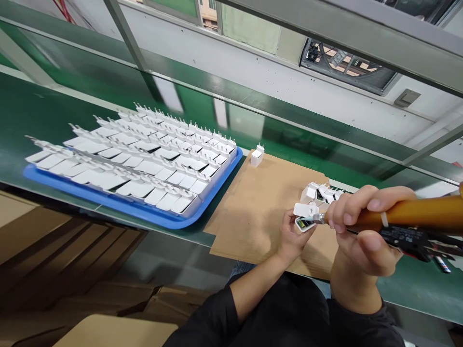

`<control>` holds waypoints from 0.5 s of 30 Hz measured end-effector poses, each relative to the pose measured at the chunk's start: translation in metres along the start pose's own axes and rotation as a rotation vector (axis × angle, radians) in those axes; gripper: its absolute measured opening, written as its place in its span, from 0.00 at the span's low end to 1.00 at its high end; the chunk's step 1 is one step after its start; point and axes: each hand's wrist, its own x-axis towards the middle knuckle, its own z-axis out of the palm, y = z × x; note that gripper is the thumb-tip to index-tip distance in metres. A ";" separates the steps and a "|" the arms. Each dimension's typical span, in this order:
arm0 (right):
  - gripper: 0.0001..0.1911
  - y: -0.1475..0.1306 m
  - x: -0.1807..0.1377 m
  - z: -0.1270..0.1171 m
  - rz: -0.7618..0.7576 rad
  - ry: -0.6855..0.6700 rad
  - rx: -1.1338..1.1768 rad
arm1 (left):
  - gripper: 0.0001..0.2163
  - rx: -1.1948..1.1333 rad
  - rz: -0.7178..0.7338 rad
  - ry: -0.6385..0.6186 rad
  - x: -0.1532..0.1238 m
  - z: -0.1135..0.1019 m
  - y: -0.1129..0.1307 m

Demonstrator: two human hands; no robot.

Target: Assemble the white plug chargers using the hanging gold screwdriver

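My left hand (293, 243) is closed around a small white plug charger (305, 224), whose housing is open. A green and yellow part shows inside, and its white lid with pins (306, 210) is tipped up. My right hand (365, 226) grips an amber glue dispenser (423, 214) with a black switch strapped below it. The dispenser's narrow tip is at the open charger; whether it touches I cannot tell. Right behind my hands stand several more white chargers (318, 192), partly hidden by my right hand. One single charger (258, 155) stands at the cardboard's far left corner.
A blue tray (181, 222) full of white chargers in rows sits on the left of the green bench (415, 289). Under my hands lies a cardboard sheet (246, 212). A marker pen (442, 264) lies at the right. Cardboard boxes (72, 250) are below the bench's left edge.
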 end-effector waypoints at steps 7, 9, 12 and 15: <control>0.17 0.004 0.000 -0.002 0.005 0.003 -0.010 | 0.25 0.055 0.017 -0.024 0.002 -0.002 -0.009; 0.17 0.006 0.001 -0.004 0.002 0.003 -0.007 | 0.25 0.062 0.016 -0.028 0.003 -0.003 -0.011; 0.18 0.008 0.002 -0.006 -0.006 -0.001 0.018 | 0.24 0.061 0.016 -0.028 0.003 -0.004 -0.015; 0.19 0.010 0.002 -0.008 -0.007 -0.006 0.039 | 0.25 0.047 0.009 -0.042 0.003 -0.006 -0.019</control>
